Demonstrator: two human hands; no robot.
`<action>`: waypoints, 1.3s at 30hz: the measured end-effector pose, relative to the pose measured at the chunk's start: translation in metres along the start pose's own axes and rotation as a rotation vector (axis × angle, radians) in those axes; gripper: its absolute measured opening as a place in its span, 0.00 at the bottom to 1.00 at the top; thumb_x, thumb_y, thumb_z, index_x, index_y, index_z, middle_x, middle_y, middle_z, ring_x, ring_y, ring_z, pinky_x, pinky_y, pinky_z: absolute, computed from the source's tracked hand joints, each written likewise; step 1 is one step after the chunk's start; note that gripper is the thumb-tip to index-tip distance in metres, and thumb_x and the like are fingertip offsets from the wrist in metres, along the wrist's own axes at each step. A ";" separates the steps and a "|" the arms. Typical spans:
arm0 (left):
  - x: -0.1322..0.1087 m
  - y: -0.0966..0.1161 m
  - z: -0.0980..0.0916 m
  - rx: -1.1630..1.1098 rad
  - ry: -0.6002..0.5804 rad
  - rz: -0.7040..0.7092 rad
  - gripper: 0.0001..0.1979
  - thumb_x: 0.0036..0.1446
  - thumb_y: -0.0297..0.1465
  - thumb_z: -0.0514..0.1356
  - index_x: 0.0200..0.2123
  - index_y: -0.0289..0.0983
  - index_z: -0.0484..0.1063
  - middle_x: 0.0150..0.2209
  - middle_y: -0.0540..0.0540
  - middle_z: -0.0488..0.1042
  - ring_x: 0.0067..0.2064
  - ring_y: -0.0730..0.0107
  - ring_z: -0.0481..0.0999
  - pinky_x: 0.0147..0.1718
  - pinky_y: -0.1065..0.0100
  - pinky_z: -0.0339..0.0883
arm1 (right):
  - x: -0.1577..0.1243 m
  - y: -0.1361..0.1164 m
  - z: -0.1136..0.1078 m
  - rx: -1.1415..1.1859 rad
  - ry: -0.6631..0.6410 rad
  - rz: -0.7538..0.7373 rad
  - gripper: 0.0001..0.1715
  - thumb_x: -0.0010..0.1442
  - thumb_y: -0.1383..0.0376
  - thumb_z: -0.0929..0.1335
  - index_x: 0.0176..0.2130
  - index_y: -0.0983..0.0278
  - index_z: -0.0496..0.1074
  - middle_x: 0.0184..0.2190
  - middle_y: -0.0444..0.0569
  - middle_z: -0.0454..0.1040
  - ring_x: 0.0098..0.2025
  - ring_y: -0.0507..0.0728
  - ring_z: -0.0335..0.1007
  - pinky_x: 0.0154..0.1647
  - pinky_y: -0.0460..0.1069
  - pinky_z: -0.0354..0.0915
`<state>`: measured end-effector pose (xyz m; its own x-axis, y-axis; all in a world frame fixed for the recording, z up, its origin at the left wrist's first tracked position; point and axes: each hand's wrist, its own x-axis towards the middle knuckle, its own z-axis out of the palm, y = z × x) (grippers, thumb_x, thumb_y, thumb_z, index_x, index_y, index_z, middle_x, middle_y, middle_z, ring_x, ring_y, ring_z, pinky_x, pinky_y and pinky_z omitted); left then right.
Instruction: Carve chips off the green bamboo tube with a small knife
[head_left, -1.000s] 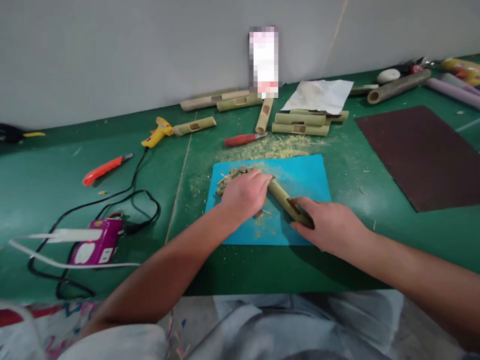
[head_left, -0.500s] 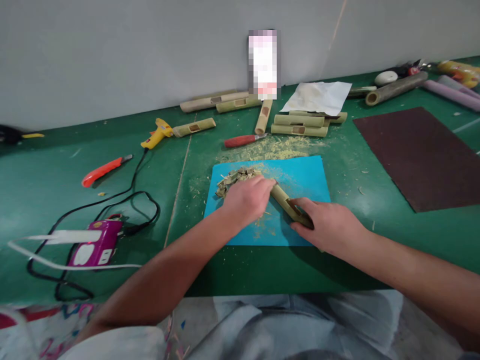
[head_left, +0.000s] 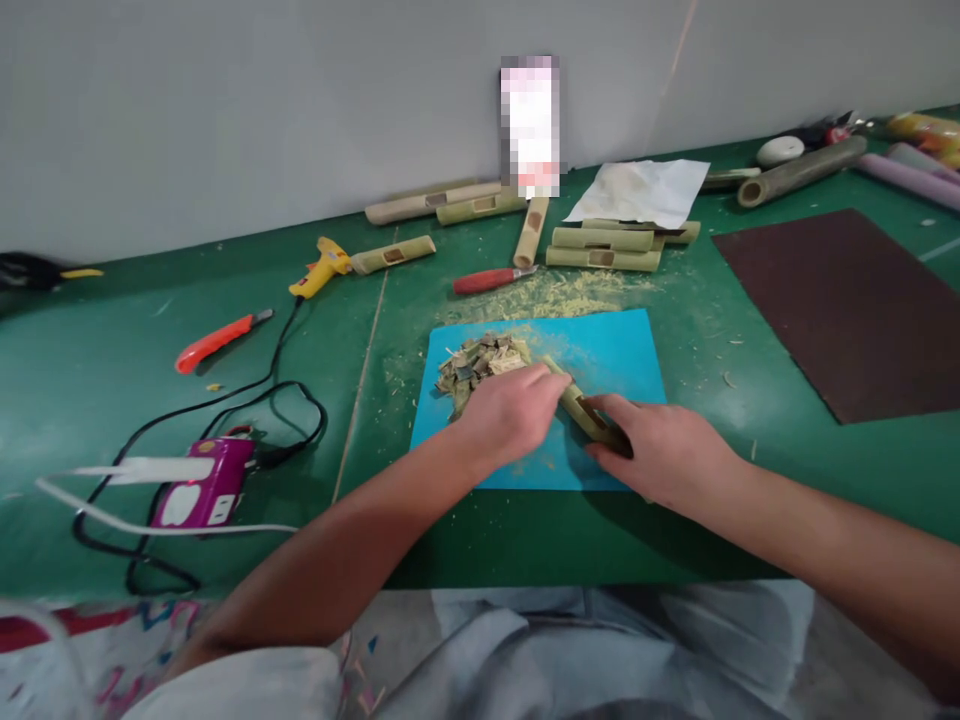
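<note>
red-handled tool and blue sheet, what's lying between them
In the head view, pale shavings lie scattered on the green table between the red-handled tool and the blue sheet.

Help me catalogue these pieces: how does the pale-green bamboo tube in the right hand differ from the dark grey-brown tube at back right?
The pale-green bamboo tube has an opening cut in its side; the dark grey-brown tube shows none. The pale-green tube is in the right hand; the dark tube lies untouched on the green table. Both are hollow.
</note>
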<state>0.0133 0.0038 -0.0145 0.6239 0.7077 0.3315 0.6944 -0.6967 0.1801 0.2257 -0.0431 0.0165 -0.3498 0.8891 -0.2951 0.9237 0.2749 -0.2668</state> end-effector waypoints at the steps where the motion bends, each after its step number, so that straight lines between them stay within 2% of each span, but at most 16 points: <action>1: 0.000 0.001 0.000 0.008 0.020 -0.015 0.16 0.71 0.30 0.49 0.45 0.34 0.76 0.37 0.43 0.79 0.38 0.65 0.79 0.34 0.68 0.71 | 0.000 0.000 0.001 0.002 0.005 0.004 0.23 0.63 0.55 0.65 0.55 0.58 0.70 0.37 0.50 0.81 0.34 0.62 0.76 0.26 0.51 0.52; 3: 0.000 0.002 -0.001 0.019 0.030 -0.031 0.16 0.71 0.30 0.48 0.45 0.34 0.76 0.37 0.43 0.79 0.37 0.65 0.79 0.34 0.68 0.71 | 0.001 0.000 0.002 -0.002 0.003 0.004 0.23 0.63 0.55 0.65 0.55 0.58 0.70 0.37 0.50 0.81 0.34 0.62 0.76 0.26 0.51 0.53; 7: -0.001 0.004 -0.002 -0.005 -0.050 0.010 0.15 0.71 0.29 0.48 0.46 0.36 0.75 0.36 0.44 0.78 0.37 0.66 0.79 0.33 0.69 0.70 | 0.000 0.000 0.002 -0.020 -0.015 0.001 0.22 0.62 0.55 0.65 0.54 0.59 0.70 0.38 0.50 0.81 0.35 0.60 0.76 0.27 0.50 0.53; 10: -0.002 0.005 -0.003 0.033 0.003 -0.060 0.16 0.71 0.31 0.48 0.46 0.34 0.75 0.36 0.43 0.78 0.37 0.64 0.79 0.35 0.67 0.71 | -0.001 -0.001 0.000 -0.010 -0.011 0.011 0.22 0.63 0.55 0.64 0.55 0.58 0.69 0.38 0.49 0.81 0.35 0.59 0.77 0.27 0.50 0.52; 14: -0.002 0.007 -0.003 -0.006 -0.061 0.020 0.16 0.71 0.30 0.48 0.47 0.35 0.75 0.34 0.44 0.77 0.35 0.66 0.78 0.32 0.69 0.70 | -0.001 0.000 0.000 -0.029 -0.024 0.001 0.21 0.63 0.55 0.65 0.53 0.59 0.70 0.37 0.49 0.81 0.35 0.60 0.77 0.26 0.50 0.51; 19: -0.001 0.004 -0.002 0.043 0.028 -0.084 0.16 0.71 0.31 0.48 0.46 0.34 0.76 0.37 0.41 0.79 0.37 0.64 0.79 0.33 0.67 0.71 | 0.000 0.000 0.002 -0.011 -0.009 0.002 0.23 0.64 0.55 0.65 0.56 0.58 0.68 0.39 0.49 0.81 0.36 0.60 0.77 0.27 0.50 0.51; 23: -0.002 0.006 -0.001 -0.025 -0.080 0.014 0.15 0.70 0.29 0.49 0.47 0.35 0.75 0.37 0.43 0.78 0.36 0.66 0.79 0.34 0.69 0.71 | -0.001 -0.002 -0.001 -0.026 -0.032 0.001 0.22 0.63 0.56 0.65 0.54 0.60 0.70 0.39 0.51 0.81 0.36 0.61 0.77 0.27 0.50 0.50; 27: -0.003 0.007 -0.001 0.012 0.001 -0.079 0.16 0.71 0.30 0.48 0.46 0.33 0.76 0.37 0.41 0.78 0.38 0.63 0.79 0.37 0.66 0.72 | -0.002 -0.004 -0.004 0.000 0.002 -0.002 0.23 0.64 0.57 0.65 0.57 0.60 0.69 0.39 0.51 0.81 0.36 0.60 0.77 0.27 0.51 0.51; 32: -0.003 0.006 -0.001 -0.025 -0.058 0.001 0.15 0.71 0.30 0.49 0.46 0.36 0.76 0.37 0.43 0.78 0.37 0.66 0.79 0.34 0.68 0.71 | 0.000 -0.001 0.001 -0.023 0.000 0.003 0.23 0.62 0.55 0.65 0.55 0.59 0.70 0.38 0.49 0.81 0.35 0.60 0.77 0.26 0.50 0.50; 36: -0.002 0.001 -0.001 0.046 0.057 -0.096 0.16 0.71 0.31 0.49 0.46 0.33 0.76 0.37 0.41 0.78 0.38 0.64 0.79 0.36 0.67 0.72 | 0.000 0.001 0.004 -0.011 0.024 0.004 0.24 0.62 0.55 0.65 0.56 0.57 0.70 0.36 0.48 0.81 0.33 0.58 0.76 0.25 0.49 0.51; 39: -0.003 0.004 -0.002 0.045 0.007 -0.062 0.16 0.71 0.30 0.48 0.45 0.34 0.76 0.35 0.43 0.78 0.36 0.66 0.79 0.34 0.69 0.70 | -0.001 0.001 0.003 -0.009 0.014 -0.009 0.24 0.62 0.55 0.65 0.56 0.58 0.70 0.36 0.48 0.81 0.33 0.59 0.76 0.26 0.49 0.52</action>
<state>0.0134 -0.0010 -0.0131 0.5767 0.7483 0.3277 0.7471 -0.6454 0.1592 0.2262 -0.0448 0.0135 -0.3559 0.8916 -0.2800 0.9220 0.2860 -0.2610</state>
